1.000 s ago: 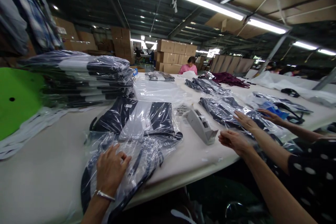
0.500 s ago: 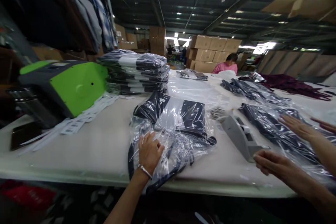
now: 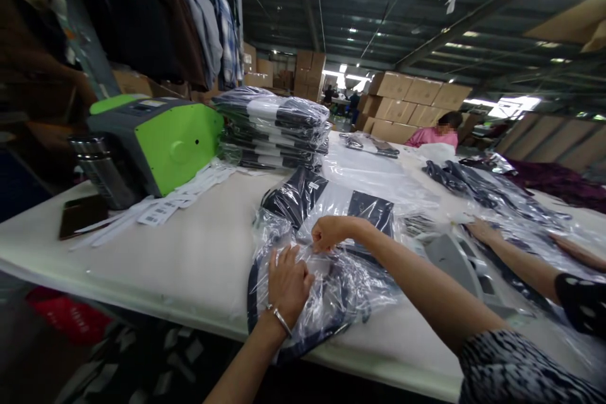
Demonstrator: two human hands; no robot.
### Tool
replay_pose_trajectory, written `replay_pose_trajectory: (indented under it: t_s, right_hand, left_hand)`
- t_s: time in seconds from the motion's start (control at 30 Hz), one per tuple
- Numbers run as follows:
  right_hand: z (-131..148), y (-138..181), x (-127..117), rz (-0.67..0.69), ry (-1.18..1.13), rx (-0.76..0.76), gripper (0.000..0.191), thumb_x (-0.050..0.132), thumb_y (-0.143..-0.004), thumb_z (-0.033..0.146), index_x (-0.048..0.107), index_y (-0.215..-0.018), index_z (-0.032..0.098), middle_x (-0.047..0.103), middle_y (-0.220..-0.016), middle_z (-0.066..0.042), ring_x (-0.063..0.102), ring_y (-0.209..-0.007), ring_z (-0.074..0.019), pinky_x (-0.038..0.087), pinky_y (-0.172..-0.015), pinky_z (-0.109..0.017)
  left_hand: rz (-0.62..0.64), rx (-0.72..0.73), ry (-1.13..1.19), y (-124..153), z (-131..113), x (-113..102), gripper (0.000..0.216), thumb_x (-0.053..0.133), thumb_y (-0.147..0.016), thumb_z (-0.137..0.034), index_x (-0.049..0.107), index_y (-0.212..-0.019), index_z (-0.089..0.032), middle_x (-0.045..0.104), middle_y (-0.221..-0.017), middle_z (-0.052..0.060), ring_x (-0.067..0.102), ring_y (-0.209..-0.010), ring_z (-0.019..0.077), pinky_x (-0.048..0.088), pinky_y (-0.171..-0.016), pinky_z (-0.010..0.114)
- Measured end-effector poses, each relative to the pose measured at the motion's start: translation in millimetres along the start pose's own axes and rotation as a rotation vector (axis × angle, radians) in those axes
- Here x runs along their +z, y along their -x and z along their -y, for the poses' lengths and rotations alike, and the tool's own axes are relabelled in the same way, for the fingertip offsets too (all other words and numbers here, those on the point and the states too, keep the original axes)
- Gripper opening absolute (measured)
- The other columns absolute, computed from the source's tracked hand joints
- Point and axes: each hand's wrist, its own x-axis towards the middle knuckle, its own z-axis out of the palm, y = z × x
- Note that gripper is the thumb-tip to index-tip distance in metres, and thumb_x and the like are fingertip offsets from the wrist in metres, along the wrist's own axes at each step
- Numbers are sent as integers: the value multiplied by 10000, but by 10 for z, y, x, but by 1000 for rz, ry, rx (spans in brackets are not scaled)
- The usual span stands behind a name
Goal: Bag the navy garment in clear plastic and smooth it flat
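Observation:
In front of me a dark garment lies folded in a clear plastic bag (image 3: 364,284), with a white panel across its middle. My left hand (image 3: 288,281), a bracelet at its wrist, rests on the crumpled near part of the bag with fingers stretched over the film. Just above and right of it, my right hand (image 3: 331,233) presses down on the bag with its fingers closed; whatever they hold is hidden. A grey tape dispenser (image 3: 459,265) stands to the right, partly behind my right forearm.
On the left are a green and grey machine (image 3: 180,145), a steel flask (image 3: 106,170), a phone (image 3: 83,216) and label strips (image 3: 163,209). Bagged garments (image 3: 279,129) are stacked behind. At right, another person's hands (image 3: 487,233) touch more bagged clothes. A person in pink (image 3: 433,136) sits beyond.
My right hand has moved left from beside the tape dispenser onto the bag, near my left hand. The view has turned left. My left hand stays on the bag.

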Motion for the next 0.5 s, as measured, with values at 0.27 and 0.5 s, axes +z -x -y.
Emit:
replay_pose_trajectory:
  t_s: [0.27, 0.5]
  right_hand:
    - [-162, -467, -80, -106, 317, 151, 281, 853, -564, 355, 740, -716, 147, 757, -819, -116, 707, -902, -303, 516, -814, -368]
    - [-349, -367, -46, -656, 170, 2, 619, 658, -824, 564, 587, -1309, 185, 644, -1312, -133, 602, -1205, -280, 456, -1028, -387]
  left_hand:
    - [41, 8, 54, -11, 39, 42, 60, 669, -867, -243, 687, -822, -209, 570, -1366, 86, 419, -1357, 291, 162, -1201, 587]
    - [66, 2, 73, -7, 23, 2, 4, 677, -860, -216, 679, -856, -215, 575, -1356, 82, 438, -1337, 285, 186, -1193, 593]
